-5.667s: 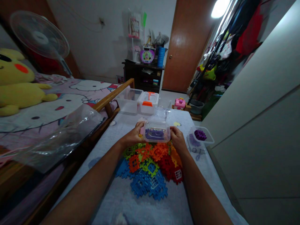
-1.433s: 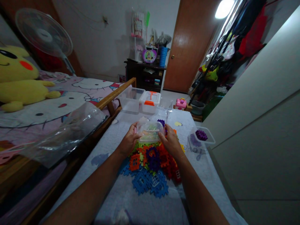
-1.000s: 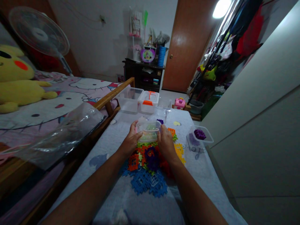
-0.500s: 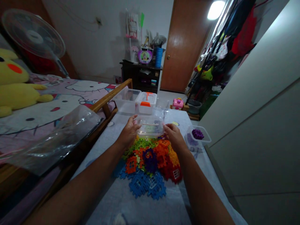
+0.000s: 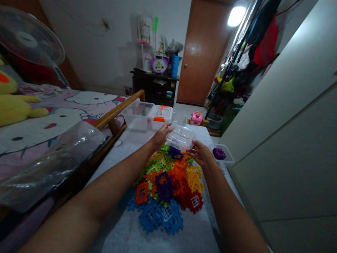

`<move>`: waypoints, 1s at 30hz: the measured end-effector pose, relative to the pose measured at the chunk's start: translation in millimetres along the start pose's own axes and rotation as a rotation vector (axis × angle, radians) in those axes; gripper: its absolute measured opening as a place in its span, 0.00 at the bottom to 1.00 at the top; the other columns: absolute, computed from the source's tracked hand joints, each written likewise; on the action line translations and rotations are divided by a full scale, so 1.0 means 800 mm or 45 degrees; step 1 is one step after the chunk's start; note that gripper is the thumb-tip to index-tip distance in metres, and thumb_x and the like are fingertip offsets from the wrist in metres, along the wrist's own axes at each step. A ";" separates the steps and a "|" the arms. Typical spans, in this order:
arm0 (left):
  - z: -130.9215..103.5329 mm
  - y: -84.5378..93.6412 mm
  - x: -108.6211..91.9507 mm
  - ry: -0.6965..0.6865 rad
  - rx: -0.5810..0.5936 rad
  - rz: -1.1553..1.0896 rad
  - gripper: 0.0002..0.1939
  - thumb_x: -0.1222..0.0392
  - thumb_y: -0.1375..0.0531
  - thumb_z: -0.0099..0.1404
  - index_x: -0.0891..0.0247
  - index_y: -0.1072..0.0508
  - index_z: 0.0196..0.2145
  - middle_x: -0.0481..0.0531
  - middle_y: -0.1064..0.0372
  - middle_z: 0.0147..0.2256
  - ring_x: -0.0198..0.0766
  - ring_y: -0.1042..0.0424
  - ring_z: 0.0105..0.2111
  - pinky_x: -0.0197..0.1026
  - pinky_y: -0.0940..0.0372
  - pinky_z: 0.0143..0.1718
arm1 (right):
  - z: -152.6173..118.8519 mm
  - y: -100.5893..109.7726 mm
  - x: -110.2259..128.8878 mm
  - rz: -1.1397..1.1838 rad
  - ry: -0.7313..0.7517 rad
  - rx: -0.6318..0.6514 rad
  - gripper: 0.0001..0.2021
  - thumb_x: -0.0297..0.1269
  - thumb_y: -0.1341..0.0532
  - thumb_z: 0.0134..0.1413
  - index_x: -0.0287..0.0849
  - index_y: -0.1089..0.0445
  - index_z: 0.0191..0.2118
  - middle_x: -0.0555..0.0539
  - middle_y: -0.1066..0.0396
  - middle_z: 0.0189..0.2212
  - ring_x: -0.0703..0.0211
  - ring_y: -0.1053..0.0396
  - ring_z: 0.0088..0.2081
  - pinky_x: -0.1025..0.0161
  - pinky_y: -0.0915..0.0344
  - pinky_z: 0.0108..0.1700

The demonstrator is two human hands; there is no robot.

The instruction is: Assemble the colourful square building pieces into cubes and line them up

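Pale-blue cloth [image 5: 192, 240] up front, w/ blue toy pcs [image 5: 150, 215] nearest, mixed-colour pile [image 5: 179, 184] touching behind. L hand [image 5: 161, 136] & R hand [image 5: 200, 153] grip opp. ends of clear container [image 5: 180, 137], above pile's far part. Farther: orange-latched box [image 5: 161, 116], brown door [image 5: 202, 59].

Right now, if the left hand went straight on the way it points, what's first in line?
The clear container, already against the fingers of the left hand. Past it, depth is too unclear to say.
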State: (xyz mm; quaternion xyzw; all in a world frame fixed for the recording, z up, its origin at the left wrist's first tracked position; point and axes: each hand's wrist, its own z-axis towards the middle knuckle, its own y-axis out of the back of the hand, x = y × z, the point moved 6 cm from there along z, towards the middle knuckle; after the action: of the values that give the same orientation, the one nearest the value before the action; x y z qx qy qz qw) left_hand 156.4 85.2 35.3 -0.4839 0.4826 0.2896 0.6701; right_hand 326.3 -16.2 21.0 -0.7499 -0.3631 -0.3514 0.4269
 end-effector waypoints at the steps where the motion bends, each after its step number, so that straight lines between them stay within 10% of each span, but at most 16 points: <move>1: 0.007 0.002 0.002 0.003 -0.017 -0.004 0.22 0.50 0.39 0.60 0.60 0.33 0.51 0.56 0.30 0.51 0.45 0.30 0.50 0.48 0.36 0.53 | 0.003 0.002 0.001 0.040 0.029 -0.016 0.01 0.32 0.41 0.54 0.42 0.33 0.33 0.52 0.30 0.20 0.61 0.30 0.20 0.65 0.28 0.25; 6: 0.031 0.014 0.024 -0.005 0.002 0.883 0.25 0.48 0.56 0.71 0.62 0.39 0.59 0.60 0.36 0.59 0.45 0.35 0.58 0.48 0.37 0.54 | 0.031 0.012 0.019 0.323 0.294 -0.119 0.06 0.34 0.37 0.51 0.44 0.37 0.31 0.55 0.33 0.19 0.61 0.27 0.26 0.61 0.23 0.35; 14: 0.032 0.010 0.086 0.104 0.307 1.677 0.30 0.43 0.37 0.58 0.63 0.29 0.54 0.65 0.38 0.60 0.61 0.45 0.63 0.59 0.50 0.63 | 0.096 0.015 0.017 0.401 0.388 -0.391 0.10 0.36 0.38 0.52 0.45 0.42 0.29 0.59 0.41 0.18 0.66 0.28 0.26 0.65 0.23 0.37; 30: -0.046 -0.029 0.057 -0.102 0.761 1.693 0.26 0.44 0.40 0.62 0.62 0.27 0.52 0.59 0.28 0.49 0.49 0.29 0.48 0.44 0.36 0.51 | 0.161 0.031 -0.005 0.415 0.248 -0.598 0.09 0.30 0.42 0.53 0.46 0.45 0.28 0.60 0.43 0.18 0.68 0.33 0.21 0.71 0.28 0.26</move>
State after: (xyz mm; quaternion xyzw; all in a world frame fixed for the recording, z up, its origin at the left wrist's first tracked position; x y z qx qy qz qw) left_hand 179.7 39.1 -0.9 0.1260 0.7081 0.5087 0.4732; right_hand 373.1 89.0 -42.2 -0.8392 -0.1042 -0.4230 0.3256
